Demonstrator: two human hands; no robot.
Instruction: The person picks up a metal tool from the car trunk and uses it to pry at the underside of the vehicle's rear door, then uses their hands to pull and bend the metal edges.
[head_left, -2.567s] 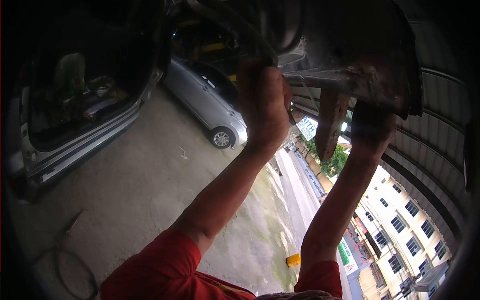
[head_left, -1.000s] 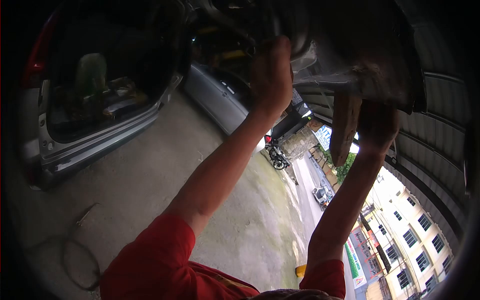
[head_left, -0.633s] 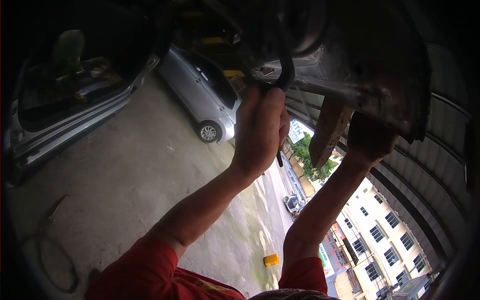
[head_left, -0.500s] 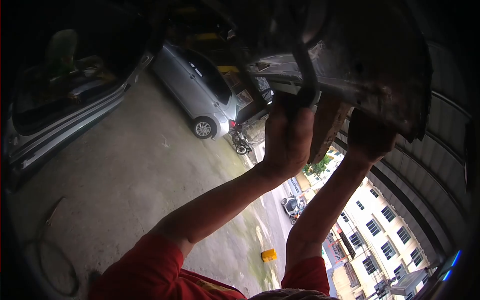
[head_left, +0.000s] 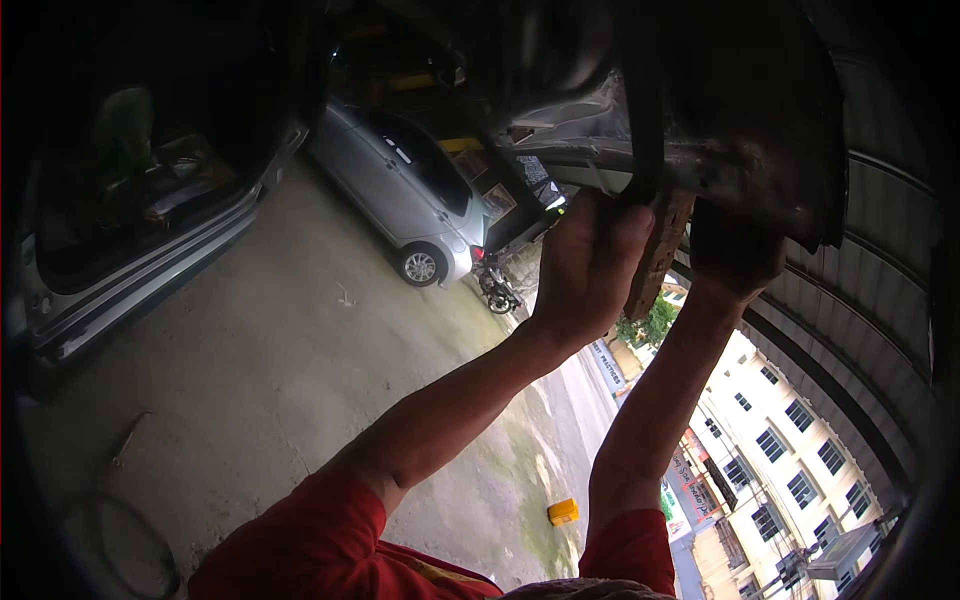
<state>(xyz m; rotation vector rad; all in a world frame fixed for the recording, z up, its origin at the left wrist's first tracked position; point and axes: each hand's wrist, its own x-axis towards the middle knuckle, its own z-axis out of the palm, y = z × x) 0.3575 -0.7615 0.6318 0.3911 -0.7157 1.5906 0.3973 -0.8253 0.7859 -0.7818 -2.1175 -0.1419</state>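
Overhead, a dark metal panel [head_left: 750, 130] with a scuffed lower edge hangs above the person's raised arms. The left hand [head_left: 590, 270] is clenched around a dark bar [head_left: 645, 125], which rises from the fist in front of the panel and fades into shadow above. Just right of that fist, a worn wooden block [head_left: 662, 255] hangs down below the panel's edge, partly hidden by the left hand. The right hand [head_left: 740, 245] is raised against the panel's underside, beside the block; its fingers are lost in shadow, so whether they grasp the block, the panel or something else cannot be told.

At far left, an open-backed vehicle [head_left: 150, 281] holds a greenish, round-topped object [head_left: 125, 125] and a jumble of smaller items [head_left: 180, 185], too dim to name. A yellow container [head_left: 563, 512] stands on the concrete floor [head_left: 310, 370], well apart from the hands; its contents cannot be made out. Beyond the left forearm are a silver hatchback [head_left: 395, 190] and, near its rear, a motorcycle [head_left: 497, 290].
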